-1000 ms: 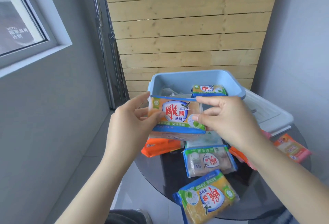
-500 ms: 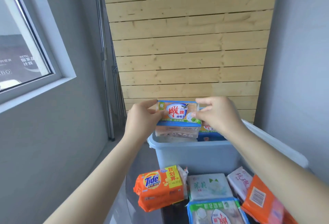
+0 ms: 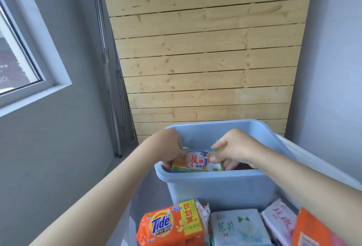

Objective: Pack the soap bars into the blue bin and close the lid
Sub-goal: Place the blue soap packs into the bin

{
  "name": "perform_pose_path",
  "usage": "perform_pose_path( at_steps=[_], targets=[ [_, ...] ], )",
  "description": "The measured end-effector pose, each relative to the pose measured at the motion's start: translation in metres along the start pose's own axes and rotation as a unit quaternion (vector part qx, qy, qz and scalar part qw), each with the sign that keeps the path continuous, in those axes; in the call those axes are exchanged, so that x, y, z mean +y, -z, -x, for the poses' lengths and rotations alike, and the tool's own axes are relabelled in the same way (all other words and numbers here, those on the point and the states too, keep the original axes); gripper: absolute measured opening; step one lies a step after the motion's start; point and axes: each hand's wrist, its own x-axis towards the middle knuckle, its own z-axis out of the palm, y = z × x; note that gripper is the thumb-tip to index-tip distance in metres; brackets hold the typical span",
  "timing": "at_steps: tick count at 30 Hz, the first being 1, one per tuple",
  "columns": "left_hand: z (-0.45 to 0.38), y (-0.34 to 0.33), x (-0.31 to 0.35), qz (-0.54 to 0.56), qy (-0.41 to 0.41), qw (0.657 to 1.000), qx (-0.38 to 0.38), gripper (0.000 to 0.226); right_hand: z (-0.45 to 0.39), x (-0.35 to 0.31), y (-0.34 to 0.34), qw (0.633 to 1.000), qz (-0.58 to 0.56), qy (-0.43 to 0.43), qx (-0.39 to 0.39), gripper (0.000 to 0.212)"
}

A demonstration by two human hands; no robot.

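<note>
The blue bin [image 3: 219, 187] stands on the table in front of me, open. Both hands reach inside it and hold one soap pack [image 3: 196, 162] with a red-and-white oval label, orange and green below. My left hand [image 3: 170, 148] grips its left end and my right hand [image 3: 233, 149] grips its right end. The pack sits low in the bin, just behind the near wall, and its lower part is hidden. Other packs lie on the table below the bin: an orange Tide pack [image 3: 172, 226], a pale green-lettered pack [image 3: 238, 228], a white pack with pink script [image 3: 280, 222].
The white lid [image 3: 305, 157] leans behind the bin's right side. An orange pack [image 3: 311, 232] lies at the lower right corner. A wooden slat wall rises behind the bin, grey walls on both sides, a window at the left.
Both hands have lowered the soap pack from above the bin's near rim down into the bin. The view has tipped down slightly and closer.
</note>
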Motion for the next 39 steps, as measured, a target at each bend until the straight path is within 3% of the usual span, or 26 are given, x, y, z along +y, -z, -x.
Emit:
perform_pose_path(
  at_steps=[5,9,13,16,19,26,30,32,39],
  targets=[
    [-0.012,0.012,0.008,0.003,0.004,0.999,-0.052,0.037,-0.014,0.0,0.0,0.998,-0.003,-0.014,-0.066,0.022],
    [-0.024,0.009,0.011,-0.044,-0.002,0.997,-0.061,0.038,-0.021,-0.002,-0.006,0.994,0.041,-0.031,-0.098,0.018],
    [-0.037,0.002,0.014,-0.081,0.005,0.99,-0.115,0.032,-0.026,0.0,-0.011,0.985,0.138,-0.031,-0.1,0.024],
    [-0.049,-0.001,0.012,-0.111,-0.005,0.983,-0.143,0.023,-0.031,0.003,-0.012,0.986,0.13,-0.023,-0.105,0.021],
    [-0.059,-0.005,0.011,-0.149,-0.009,0.98,-0.13,0.037,-0.032,0.008,-0.01,0.985,0.122,-0.015,-0.118,0.018],
    [-0.075,-0.012,0.014,-0.188,-0.033,0.973,-0.127,0.029,-0.038,0.011,-0.013,0.984,0.127,-0.022,-0.123,0.039],
    [-0.077,-0.019,0.014,-0.165,-0.024,0.975,-0.148,0.028,-0.039,0.01,-0.014,0.981,0.174,0.009,-0.09,0.035],
    [-0.076,-0.021,0.012,-0.156,-0.018,0.976,-0.153,0.037,-0.038,0.012,-0.012,0.985,0.146,0.018,-0.087,0.032],
    [-0.079,-0.026,0.009,-0.133,-0.032,0.98,-0.143,0.033,-0.04,0.02,-0.011,0.992,0.07,0.012,-0.108,0.018]
  ],
)
